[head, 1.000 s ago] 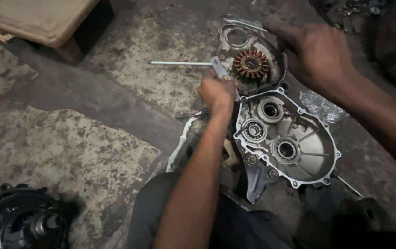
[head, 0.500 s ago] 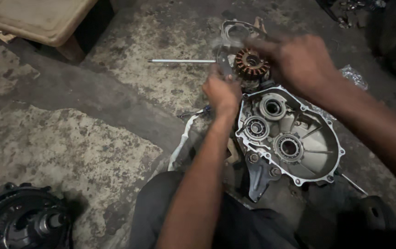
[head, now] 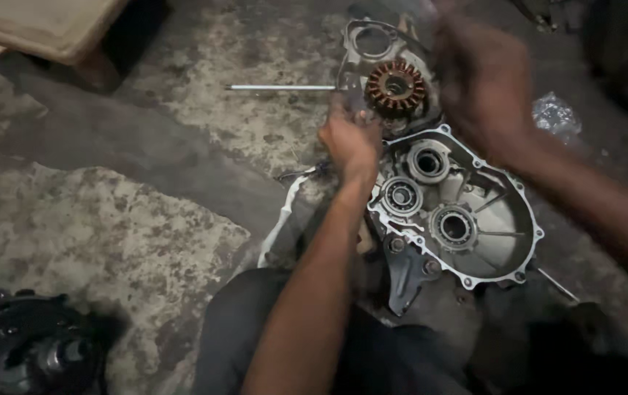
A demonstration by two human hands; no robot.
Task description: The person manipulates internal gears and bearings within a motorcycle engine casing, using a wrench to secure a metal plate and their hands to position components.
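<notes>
Grey cast-aluminium engine crankcase half lies open-face up on the stained concrete floor, bearings exposed for work. Left hand is curled against its edge beside the copper-wound stator. Right hand hovers blurred above; its grip cannot be told.
</notes>
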